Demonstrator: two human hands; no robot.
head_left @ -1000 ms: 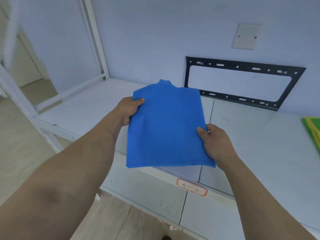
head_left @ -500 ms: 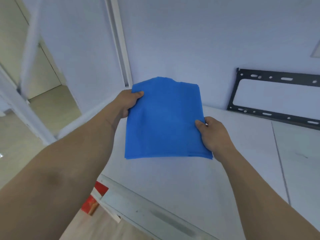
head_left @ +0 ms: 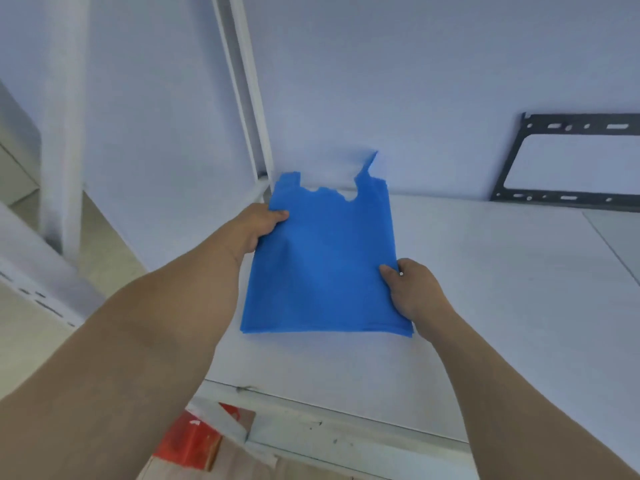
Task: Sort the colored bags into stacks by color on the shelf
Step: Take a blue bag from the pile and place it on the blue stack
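Gripping blue bags, hands' fingers hidden beneath.

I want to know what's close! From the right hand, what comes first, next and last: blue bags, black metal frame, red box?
From the right hand in the head view:
1. Blue bags: held, at its left.
2. Red box: down left, below the shelf.
3. Black metal frame: up right, against the wall.
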